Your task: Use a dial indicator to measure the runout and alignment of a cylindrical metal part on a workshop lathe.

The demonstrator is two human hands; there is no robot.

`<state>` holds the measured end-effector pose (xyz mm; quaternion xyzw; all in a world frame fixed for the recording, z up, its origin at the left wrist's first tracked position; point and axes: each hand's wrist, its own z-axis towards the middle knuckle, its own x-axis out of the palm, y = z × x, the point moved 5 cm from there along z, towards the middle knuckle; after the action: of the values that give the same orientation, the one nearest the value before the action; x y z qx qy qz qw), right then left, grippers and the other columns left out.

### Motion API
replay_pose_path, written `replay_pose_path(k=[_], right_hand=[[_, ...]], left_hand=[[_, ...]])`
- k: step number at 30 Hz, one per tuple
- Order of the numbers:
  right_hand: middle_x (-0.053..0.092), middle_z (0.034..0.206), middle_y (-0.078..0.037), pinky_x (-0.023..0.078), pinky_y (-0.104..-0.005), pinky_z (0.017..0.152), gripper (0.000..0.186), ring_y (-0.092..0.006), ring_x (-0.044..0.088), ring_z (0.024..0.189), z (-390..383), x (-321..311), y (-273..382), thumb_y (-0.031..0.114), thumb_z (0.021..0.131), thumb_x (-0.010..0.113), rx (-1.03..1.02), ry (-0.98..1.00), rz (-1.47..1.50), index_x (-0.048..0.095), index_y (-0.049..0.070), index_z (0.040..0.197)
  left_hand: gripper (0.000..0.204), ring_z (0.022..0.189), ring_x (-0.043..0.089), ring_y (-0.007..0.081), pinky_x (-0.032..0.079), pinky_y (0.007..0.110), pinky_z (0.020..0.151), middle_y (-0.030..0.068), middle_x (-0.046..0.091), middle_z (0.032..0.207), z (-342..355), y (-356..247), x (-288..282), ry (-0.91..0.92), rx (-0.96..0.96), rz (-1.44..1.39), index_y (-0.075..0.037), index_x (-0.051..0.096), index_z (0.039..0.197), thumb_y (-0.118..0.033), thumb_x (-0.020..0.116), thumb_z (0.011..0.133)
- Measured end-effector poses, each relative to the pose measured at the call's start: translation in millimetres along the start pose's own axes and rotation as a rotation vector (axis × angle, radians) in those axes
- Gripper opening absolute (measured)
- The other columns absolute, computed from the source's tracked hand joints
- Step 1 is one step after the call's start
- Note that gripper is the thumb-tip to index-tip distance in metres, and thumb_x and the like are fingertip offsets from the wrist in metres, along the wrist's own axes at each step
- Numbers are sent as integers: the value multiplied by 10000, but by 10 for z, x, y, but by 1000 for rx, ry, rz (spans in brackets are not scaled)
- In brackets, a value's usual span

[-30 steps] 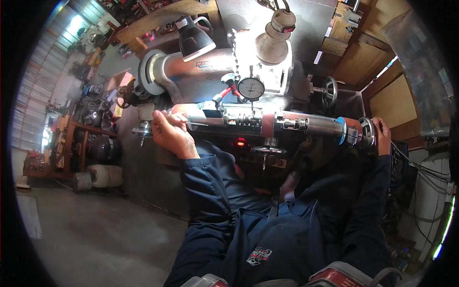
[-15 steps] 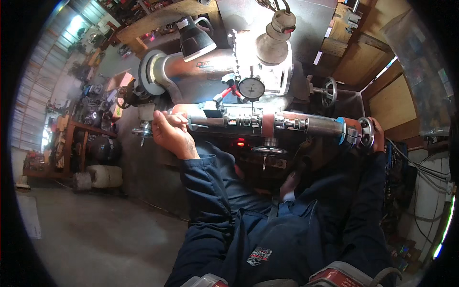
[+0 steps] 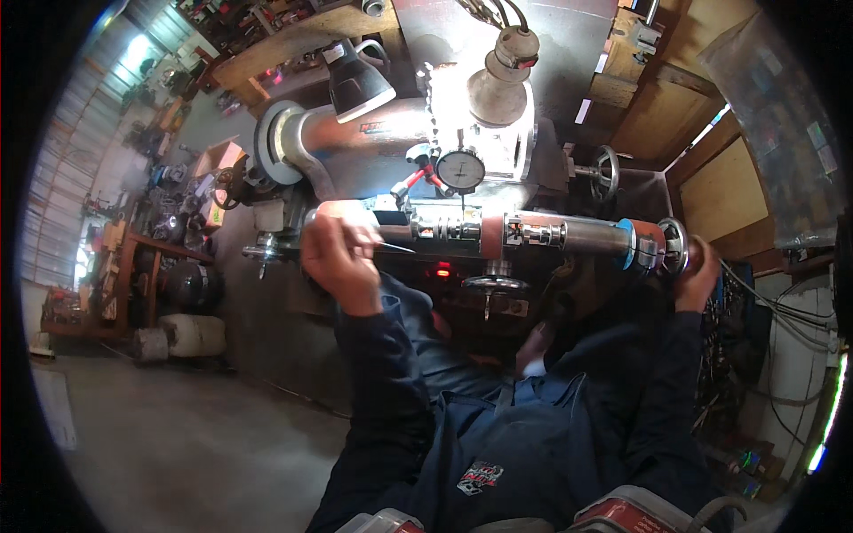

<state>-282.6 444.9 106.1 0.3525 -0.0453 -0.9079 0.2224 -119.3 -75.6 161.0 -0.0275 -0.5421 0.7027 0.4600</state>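
My left hand is closed on a thin metal rod, whose tip points right, just in front of the left end of a shiny crankshaft. The crankshaft lies level across a long grinding machine. Above its middle hangs a round white-faced dial gauge on a red jointed arm, its stem reaching down to the shaft. My right hand curls round the rim of a chrome handwheel at the machine's right end; some of its fingers are hidden.
Behind the gauge a bright lamp lights the machine. A dark grey spotlight stands over a large cylindrical housing. Below the shaft sits a small handwheel, with another handwheel at the back right. Cables hang at the right.
My left hand has turned and shifted right with the rod, lower beside the shaft. My right hand has moved lower on the handwheel and shows more. The whole view has shifted slightly.
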Motion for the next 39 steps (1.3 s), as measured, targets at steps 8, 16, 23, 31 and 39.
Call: replay_pose_path(k=[8,16,23,31,39], right_hand=[[681,971,-122,502,-298,691,254,-182,667,830,-82,-321,2527,0,881,609,-7,808,1025,607,30,1134],[668,762,-90,437,-229,537,373,-78,557,555,388,-163,2177,45,964,543,388,671,1029,432,59,1320],[610,688,-50,398,-228,470,379,-62,496,495,812,258,2329,95,1009,468,292,447,1136,371,86,1375],[621,645,-56,436,-280,503,270,-121,552,479,746,789,2708,93,1003,466,192,648,1061,416,76,1267],[634,637,-101,482,-360,593,284,-242,640,567,713,874,2757,85,983,479,121,649,970,431,93,1262]], left_hand=[[82,865,541,198,431,287,748,83,522,971,-1209,-109,1317,787,142,254,-48,682,782,-46,741,725],[368,685,476,32,392,170,547,-5,569,906,-1265,948,401,-174,-718,72,-28,550,1073,-386,552,992],[292,439,414,22,291,208,397,-48,527,637,-966,1056,337,-92,-869,64,-52,630,890,-335,696,912],[128,466,397,16,285,207,411,-67,517,667,-967,1249,218,135,-765,-94,-80,603,938,-151,699,893],[104,476,371,22,286,203,423,-60,490,697,-979,1331,156,253,-750,-89,-90,561,966,-157,637,944]])
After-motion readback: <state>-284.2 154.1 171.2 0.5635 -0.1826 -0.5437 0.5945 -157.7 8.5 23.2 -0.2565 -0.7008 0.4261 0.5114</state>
